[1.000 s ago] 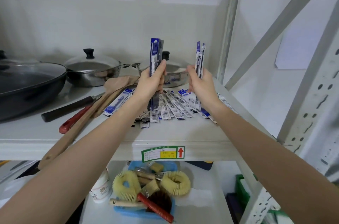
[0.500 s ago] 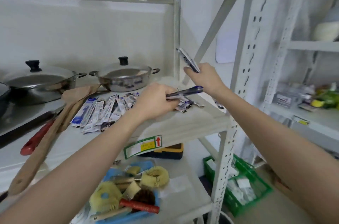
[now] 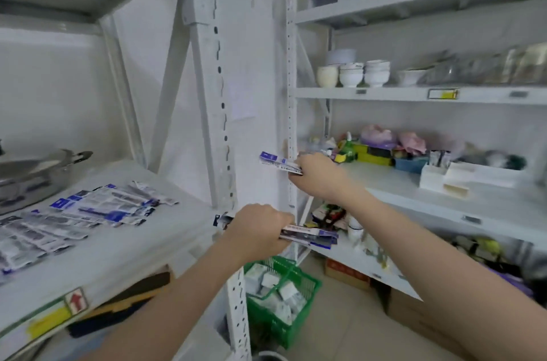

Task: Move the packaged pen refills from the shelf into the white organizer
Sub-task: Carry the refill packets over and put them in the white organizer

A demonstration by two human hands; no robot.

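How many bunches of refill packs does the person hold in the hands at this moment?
2. One bunch is in the right hand, raised toward the right shelving. The other bunch is in the left hand, lower. Packs per bunch are uncountable.

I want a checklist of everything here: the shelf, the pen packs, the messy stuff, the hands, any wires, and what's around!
Surface: white shelf, refill packs spread on it.
Job's things: white organizer on the right-hand shelf, some packs standing in it.
Clutter: steel pot, white bowls, green basket on the floor.
Grippers: left hand and right hand each grip a bunch of packs.
Cables: nothing seen.
Surroundings: white metal racks, white wall.
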